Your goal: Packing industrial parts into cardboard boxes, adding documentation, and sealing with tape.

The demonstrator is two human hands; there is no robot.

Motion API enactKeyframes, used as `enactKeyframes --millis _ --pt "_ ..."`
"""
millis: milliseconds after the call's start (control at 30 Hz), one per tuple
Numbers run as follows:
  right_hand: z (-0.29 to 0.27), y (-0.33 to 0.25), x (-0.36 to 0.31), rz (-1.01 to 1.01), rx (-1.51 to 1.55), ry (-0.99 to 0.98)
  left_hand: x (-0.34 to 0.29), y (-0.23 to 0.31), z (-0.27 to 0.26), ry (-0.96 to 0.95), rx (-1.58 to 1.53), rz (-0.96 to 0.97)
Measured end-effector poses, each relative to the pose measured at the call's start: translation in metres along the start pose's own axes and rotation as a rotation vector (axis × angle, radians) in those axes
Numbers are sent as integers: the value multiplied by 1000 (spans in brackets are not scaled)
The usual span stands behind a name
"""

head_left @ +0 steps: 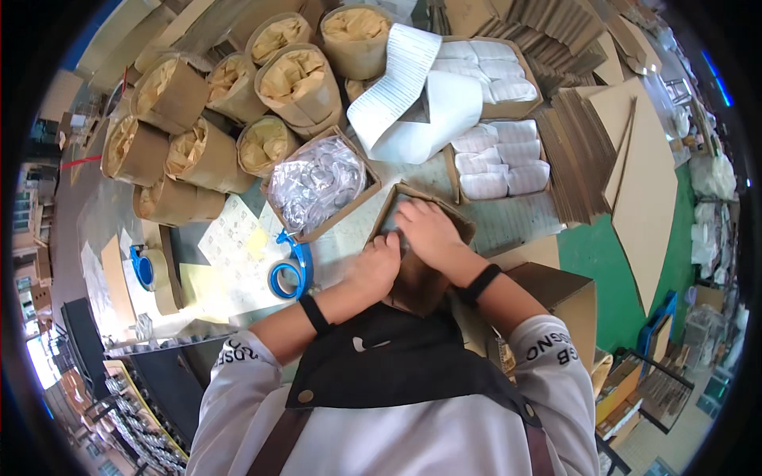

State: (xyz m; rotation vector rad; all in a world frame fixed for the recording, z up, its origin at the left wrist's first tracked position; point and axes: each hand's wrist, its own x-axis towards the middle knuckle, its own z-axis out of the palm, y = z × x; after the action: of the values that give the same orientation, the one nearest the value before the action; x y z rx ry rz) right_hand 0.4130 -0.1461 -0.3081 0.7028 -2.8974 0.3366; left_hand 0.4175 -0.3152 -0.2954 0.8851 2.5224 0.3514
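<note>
An opened cardboard box (425, 285) stands at the table's near edge, right in front of my apron. My right hand (432, 232) reaches down into it, fingers bent and pressed close together around something greyish that they mostly hide. At the box's left side, my left hand (378, 262) has its fingers curled over the wall. The two hands almost meet at the thumbs. Just behind and to the left sits a shallow carton (373, 182) filled with clear plastic bags (317, 178) of ring-like parts.
Tape dispensers with blue frames, one near (290, 274) and one farther left (143, 268), lie on the table. Several paper-stuffed round cartons (298, 87) crowd the far left. Two boxes of white-wrapped packs (502, 163), a long printed label strip (397, 79) and stacked cardboard sheets (575, 155) stand right.
</note>
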Motion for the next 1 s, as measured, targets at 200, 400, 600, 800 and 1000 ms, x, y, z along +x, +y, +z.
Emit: enactKeyframes --millis 200,400,600,800,1000 --pt "-10 -21 -17 894 386 -145 26 -1 12 -129 3 -162" --pt "51 -21 8 1315 1019 345 25 7 7 -122 93 -133" --pt "31 -16 -8 1233 1163 271 15 9 21 -153 139 -21" --pt "-86 -25 -57 986 1405 669 41 3 10 -445 48 -57" --pt "-227 -45 -238 1065 1398 1031 36 -4 11 -263 -122 30"
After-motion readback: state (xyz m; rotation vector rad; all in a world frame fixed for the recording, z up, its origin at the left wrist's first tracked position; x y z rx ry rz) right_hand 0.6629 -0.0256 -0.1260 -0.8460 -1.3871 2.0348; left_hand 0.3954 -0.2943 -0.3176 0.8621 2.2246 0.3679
